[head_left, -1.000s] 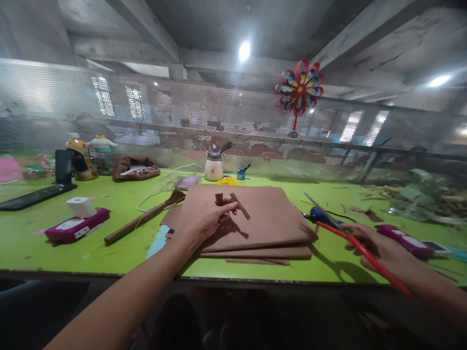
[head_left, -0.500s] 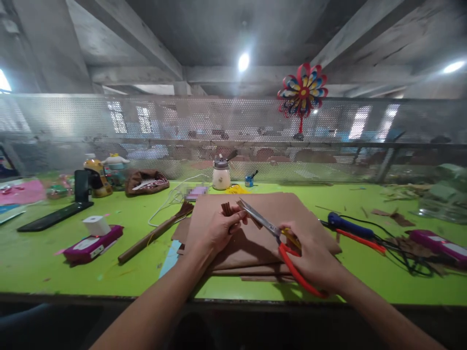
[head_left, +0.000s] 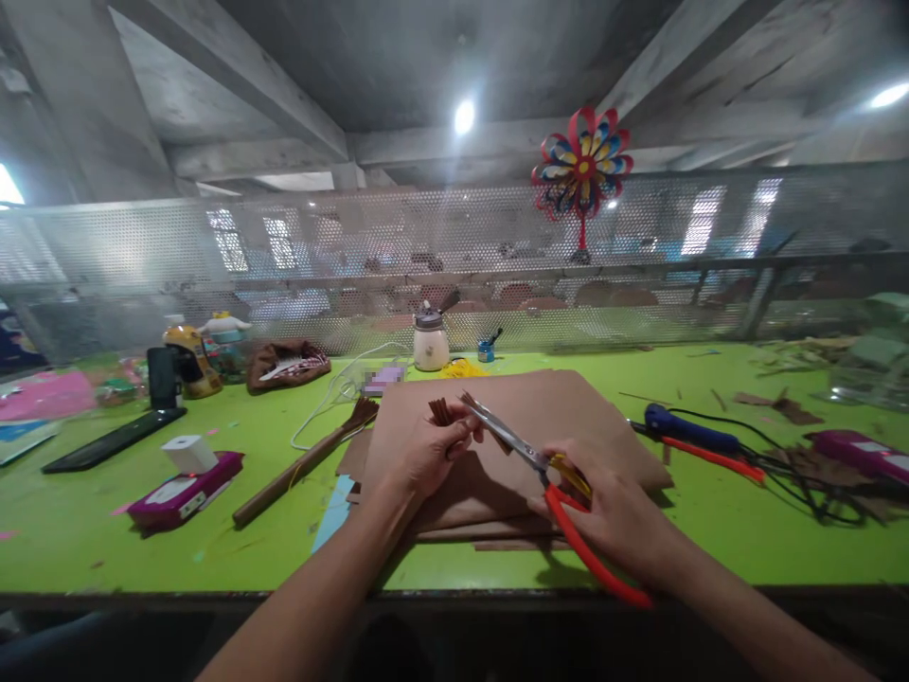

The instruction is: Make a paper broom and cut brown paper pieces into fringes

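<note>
Pinched in the fingers of my left hand (head_left: 436, 450) is a small brown strip of paper-like material (head_left: 439, 411), cut into a fringe at its upper end. My right hand (head_left: 611, 502) grips scissors (head_left: 522, 449) with red and yellow handles. Their blades point up and left, with the tips beside my left fingertips and against the brown piece. Below both hands lies a stack of brown sheets (head_left: 546, 403). To the left, a rolled brown stick with a fringed end (head_left: 305, 464) rests on the table.
The green table (head_left: 284, 559) also bears a purple power strip (head_left: 186, 493) with a white plug, a phone on a stand (head_left: 114, 440), a blue-handled tool (head_left: 692, 431) with red-handled pliers, brown scraps, a jug (head_left: 430, 343) and a blue pot (head_left: 486, 351). A perforated metal screen (head_left: 341, 246) rises behind.
The camera view has tilted slightly. The red scissor handle has swung a little down and right, so the handles look wider apart. My left hand keeps its pinch on the brown strip.
</note>
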A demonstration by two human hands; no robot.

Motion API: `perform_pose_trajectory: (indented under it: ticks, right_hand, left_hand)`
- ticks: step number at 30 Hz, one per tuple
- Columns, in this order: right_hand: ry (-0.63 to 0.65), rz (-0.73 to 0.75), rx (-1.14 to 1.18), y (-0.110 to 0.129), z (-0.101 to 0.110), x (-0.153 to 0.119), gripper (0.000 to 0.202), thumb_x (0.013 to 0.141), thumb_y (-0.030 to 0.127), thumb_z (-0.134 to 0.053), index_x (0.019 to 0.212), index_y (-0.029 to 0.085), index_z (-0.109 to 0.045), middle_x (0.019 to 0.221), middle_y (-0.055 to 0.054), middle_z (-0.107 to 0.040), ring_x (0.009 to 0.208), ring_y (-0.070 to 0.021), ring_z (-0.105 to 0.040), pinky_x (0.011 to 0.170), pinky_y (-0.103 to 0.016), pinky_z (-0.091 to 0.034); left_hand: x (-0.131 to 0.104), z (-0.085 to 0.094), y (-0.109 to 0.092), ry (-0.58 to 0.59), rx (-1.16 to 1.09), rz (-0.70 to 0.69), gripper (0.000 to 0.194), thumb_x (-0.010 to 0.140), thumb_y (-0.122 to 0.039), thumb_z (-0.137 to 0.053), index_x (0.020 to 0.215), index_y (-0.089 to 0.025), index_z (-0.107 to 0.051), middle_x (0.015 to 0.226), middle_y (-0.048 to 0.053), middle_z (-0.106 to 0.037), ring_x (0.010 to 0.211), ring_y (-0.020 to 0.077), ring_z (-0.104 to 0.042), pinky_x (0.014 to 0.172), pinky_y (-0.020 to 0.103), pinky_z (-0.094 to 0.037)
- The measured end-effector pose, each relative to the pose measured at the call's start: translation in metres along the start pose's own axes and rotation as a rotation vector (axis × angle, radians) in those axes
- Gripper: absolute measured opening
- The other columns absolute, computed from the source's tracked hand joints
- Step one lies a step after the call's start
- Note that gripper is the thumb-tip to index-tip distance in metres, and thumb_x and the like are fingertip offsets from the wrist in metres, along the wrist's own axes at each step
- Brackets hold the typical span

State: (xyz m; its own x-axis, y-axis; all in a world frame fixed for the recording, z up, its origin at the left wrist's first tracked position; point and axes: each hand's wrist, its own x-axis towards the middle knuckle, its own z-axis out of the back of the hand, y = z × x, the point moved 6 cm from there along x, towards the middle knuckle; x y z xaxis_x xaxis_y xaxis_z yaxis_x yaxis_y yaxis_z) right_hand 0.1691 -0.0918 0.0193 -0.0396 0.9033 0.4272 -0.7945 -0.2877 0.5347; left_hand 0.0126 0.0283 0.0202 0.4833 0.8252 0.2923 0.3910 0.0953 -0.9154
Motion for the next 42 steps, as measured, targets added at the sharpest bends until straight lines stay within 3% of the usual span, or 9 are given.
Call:
perform_pose_trajectory:
  ticks: [14,19,26,42]
  right_hand:
    - [-0.039,0.059,0.042,0.0094,-0.0015,-0.0057,0.032,0.074,0.027,-0.055,0.105,0.023,-0.049,0.094,-0.005,-0.062,0.078,-0.0194,-0.059,0.07,-0.029,-0.045]
    - [-0.031,0.043,0.031,0.0098,-0.0023,-0.0066,0.031,0.076,0.031,-0.054,0.106,0.022,-0.049,0.087,-0.004,-0.062,0.071,-0.0186,-0.058,0.067,-0.031,-0.044]
    - [-0.054,0.059,0.0,0.0099,-0.004,-0.0086,0.037,0.076,0.039,-0.057,0.108,0.022,-0.048,0.092,-0.003,-0.06,0.077,-0.0186,-0.056,0.073,-0.032,-0.043]
    - [-0.06,0.055,-0.014,0.0092,-0.0068,-0.0091,0.03,0.077,0.038,-0.055,0.101,0.021,-0.051,0.086,-0.004,-0.061,0.073,-0.0189,-0.056,0.071,-0.031,-0.042]
  left_hand:
    - [0.0019,0.0002,0.0034,0.051,0.007,0.0,0.01,0.071,-0.02,-0.062,0.073,-0.012,-0.056,0.059,0.002,-0.057,0.04,0.0008,-0.031,0.039,0.016,-0.014]
    - [0.0024,0.0009,0.0016,0.037,-0.023,-0.024,0.011,0.069,-0.018,-0.064,0.073,-0.012,-0.056,0.058,0.001,-0.056,0.04,0.0007,-0.033,0.039,0.015,-0.015]
    - [0.0023,0.0,-0.0003,0.046,-0.033,-0.033,0.012,0.068,-0.018,-0.065,0.073,-0.012,-0.055,0.056,0.001,-0.057,0.039,0.0007,-0.032,0.038,0.014,-0.014]
    - [0.0012,-0.0028,-0.0022,0.061,0.034,-0.008,0.011,0.07,-0.02,-0.063,0.07,-0.011,-0.057,0.056,0.002,-0.056,0.04,0.0007,-0.032,0.039,0.015,-0.015]
